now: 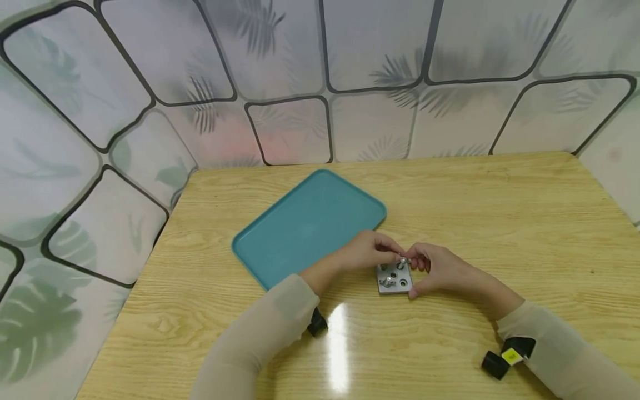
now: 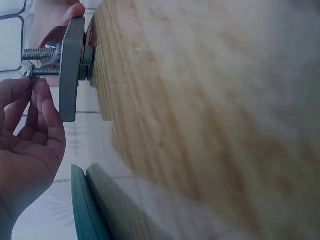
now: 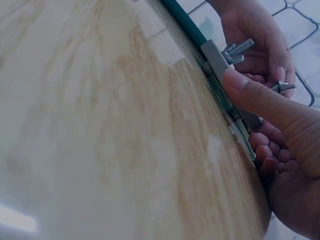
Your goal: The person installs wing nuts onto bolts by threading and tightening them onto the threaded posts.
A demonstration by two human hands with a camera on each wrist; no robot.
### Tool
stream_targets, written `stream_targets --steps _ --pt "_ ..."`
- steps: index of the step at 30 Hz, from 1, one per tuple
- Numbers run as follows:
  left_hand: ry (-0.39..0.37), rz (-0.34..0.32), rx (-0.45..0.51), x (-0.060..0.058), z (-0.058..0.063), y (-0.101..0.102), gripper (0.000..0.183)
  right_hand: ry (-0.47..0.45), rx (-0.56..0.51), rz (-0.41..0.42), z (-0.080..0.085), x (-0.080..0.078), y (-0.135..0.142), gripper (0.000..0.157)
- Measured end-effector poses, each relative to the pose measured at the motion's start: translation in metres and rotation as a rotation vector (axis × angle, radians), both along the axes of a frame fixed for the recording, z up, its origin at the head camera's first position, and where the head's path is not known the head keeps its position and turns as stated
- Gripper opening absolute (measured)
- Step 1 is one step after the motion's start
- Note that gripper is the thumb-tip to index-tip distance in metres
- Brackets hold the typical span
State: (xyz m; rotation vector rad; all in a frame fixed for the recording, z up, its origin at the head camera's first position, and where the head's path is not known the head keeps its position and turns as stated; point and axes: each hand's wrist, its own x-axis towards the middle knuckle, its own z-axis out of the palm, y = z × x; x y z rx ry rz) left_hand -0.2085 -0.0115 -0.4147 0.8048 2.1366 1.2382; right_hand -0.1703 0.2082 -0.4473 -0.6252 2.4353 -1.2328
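Observation:
A small square metal plate [image 1: 398,289] with several holes stands on the table, raised on bolt heads or nuts under it. Two bolts rise from it. One wing nut [image 2: 52,46] sits low on its bolt [image 2: 39,53], near the plate. Another wing nut [image 3: 283,87] is at the top end of the second bolt [image 2: 46,72]. My left hand [image 1: 367,250] pinches this upper wing nut between thumb and fingertips. My right hand [image 1: 440,269] holds the plate's right side, thumb on the near corner, with its index finger close to the upper wing nut.
A blue-green tray [image 1: 310,228] lies flat on the wooden table [image 1: 500,211], behind and left of the plate. My left forearm passes over its near edge. A patterned wall covering [image 1: 370,122] stands behind the table. Black wrist cameras [image 1: 496,365] hang below the sleeves.

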Motion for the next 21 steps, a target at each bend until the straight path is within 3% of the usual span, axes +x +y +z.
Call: stream_targets --steps 9,15,21 --pt "0.030 -0.051 0.046 -0.0023 -0.0014 -0.0028 0.019 -0.003 -0.021 -0.001 -0.0010 0.0000 0.0003 0.060" --pt "0.033 -0.036 0.052 -0.0019 -0.0016 -0.0022 0.018 -0.003 -0.031 0.002 -0.0006 0.0001 0.0002 0.060" --pt "0.132 -0.080 0.001 -0.0036 0.0004 -0.0006 0.018 -0.001 -0.022 -0.001 -0.0015 -0.0002 0.0004 0.060"
